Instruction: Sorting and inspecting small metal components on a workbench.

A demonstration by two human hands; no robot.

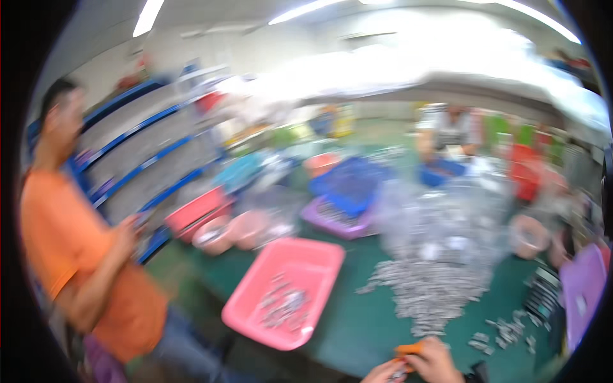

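Observation:
At the near edge of the green table, my left hand (385, 371) and my right hand (435, 362) are close together, both closed. An orange object (408, 349), its kind lost in the blur, is gripped in my right hand. Between the fingertips of my left hand is something small and greyish that I cannot make out. Just beyond my hands spreads a large heap of small grey metal-looking pieces (428, 287). To the right lie smaller loose groups of similar pieces (507, 332).
A pink tray (239, 309) with some pieces stands left on the green table (341, 319). Behind it are a purple basin (313, 220), a blue basket (351, 182) and clear plastic bags (408, 210). A person in orange (89, 255) stands left; another (447, 131) sits across.

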